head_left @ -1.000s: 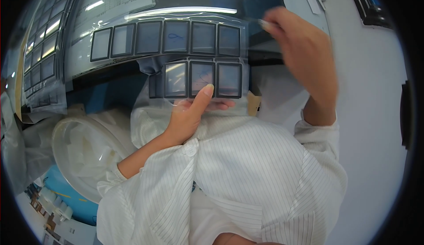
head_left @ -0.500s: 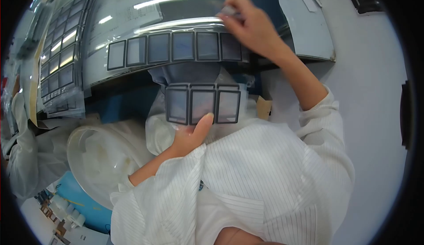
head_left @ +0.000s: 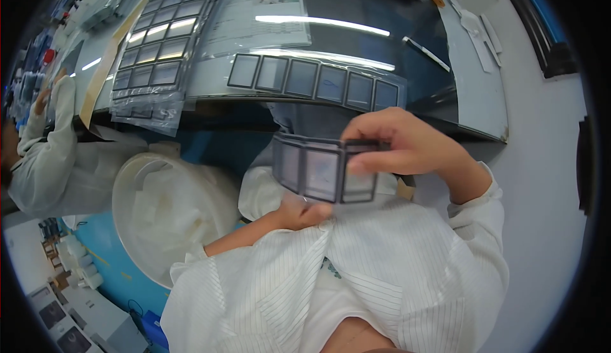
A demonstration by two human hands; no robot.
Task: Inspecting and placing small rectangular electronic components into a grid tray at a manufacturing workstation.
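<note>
A strip of dark-framed clear panels (head_left: 321, 170) is held up in front of my chest, bent and slightly blurred. My right hand (head_left: 404, 144) pinches its right end, thumb across the front and fingers at the top edge. Under the lower edge, my left hand (head_left: 305, 213) is closed at the strip, its fingers partly hidden. Just beyond, along the table's near edge, lies a similar row of framed panels (head_left: 299, 77) in clear film. Blue marks show on one panel in that row. A white pen-like stick (head_left: 426, 55) rests on the dark tabletop.
Stacked sheets of framed panels (head_left: 167, 32) in plastic lie at the table's left. A white bin (head_left: 121, 210) with pale scraps stands on the blue floor at my left. Another person's sleeve (head_left: 60, 114) shows at far left. White strips (head_left: 477, 32) lie at the table's right end.
My right hand has come down from above the table and now grips the strip's right end. My left thumb has left the strip's front. The view has shifted, bringing the other person into sight.
</note>
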